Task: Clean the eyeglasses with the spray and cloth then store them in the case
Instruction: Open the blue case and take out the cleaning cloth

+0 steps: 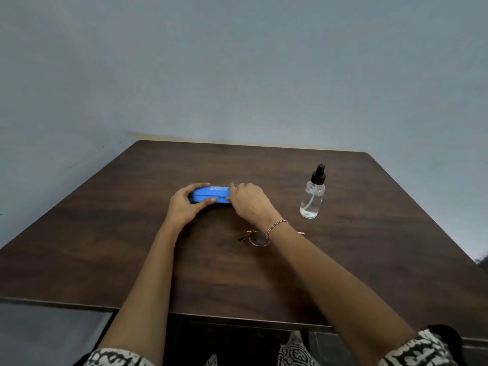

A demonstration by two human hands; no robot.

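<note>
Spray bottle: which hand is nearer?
Right. The right hand grips the blue case at its end toward the spray bottle; the left hand holds the far end.

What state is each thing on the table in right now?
Case: shut, flat on the table, held at each end.
Left hand: grips the case's left end.
Right hand: grips its right end.
Glasses: lying on the table, partly hidden under the right forearm.
Bottle: upright, spray top on, untouched.
</note>
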